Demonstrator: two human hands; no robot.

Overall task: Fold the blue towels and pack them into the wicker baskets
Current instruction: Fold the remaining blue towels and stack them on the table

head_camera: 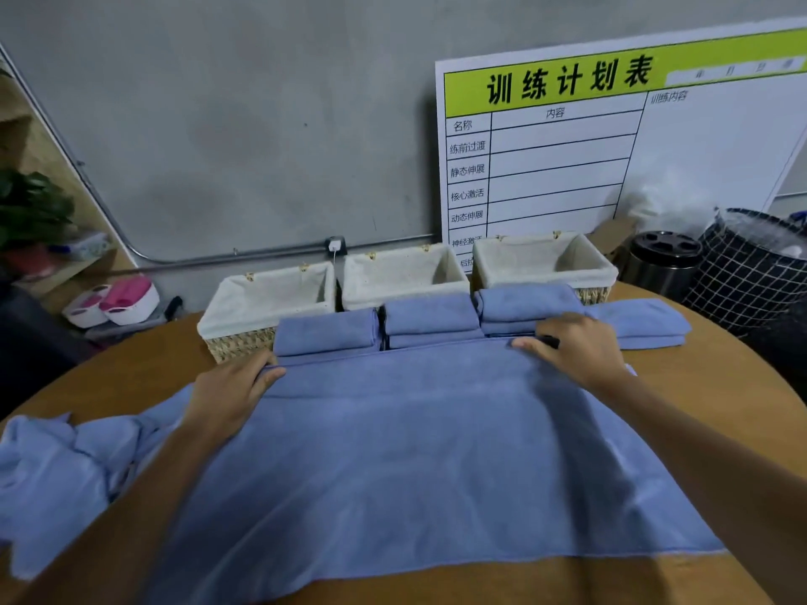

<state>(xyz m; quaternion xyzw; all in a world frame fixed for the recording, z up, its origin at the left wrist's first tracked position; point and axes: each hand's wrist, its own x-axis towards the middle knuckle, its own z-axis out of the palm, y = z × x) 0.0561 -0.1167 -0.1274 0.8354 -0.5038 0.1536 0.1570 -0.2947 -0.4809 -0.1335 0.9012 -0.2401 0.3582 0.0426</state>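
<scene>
- Head view: a large blue terry towel lies spread flat over the round brown wooden table, its near edge close to the table's front rim.
- The left hand grips the far left corner of the spread towel, fingers curled over the hem.
- The right hand grasps the far right corner of the same towel, fingers bent down onto the cloth.
- Just beyond the towel's far edge sit folded blue towel stacks: one on the left, one in the middle, one to the right, and a flatter folded pair furthest right.
- Behind those stacks, at the table's far side, stand three rectangular wicker baskets with cream cloth liners: left, middle, right. No towel shows inside them.
- A crumpled heap of blue towels lies at the spread towel's left, on the table's left edge.
- Behind the baskets a white board with a lime-green header and black Chinese characters leans on the grey wall.
- Right of the table stand a dark cylindrical metal bin and a black grid-patterned fabric hamper.
- Left of the table are pink and white plastic tubs and a green leafy plant.
</scene>
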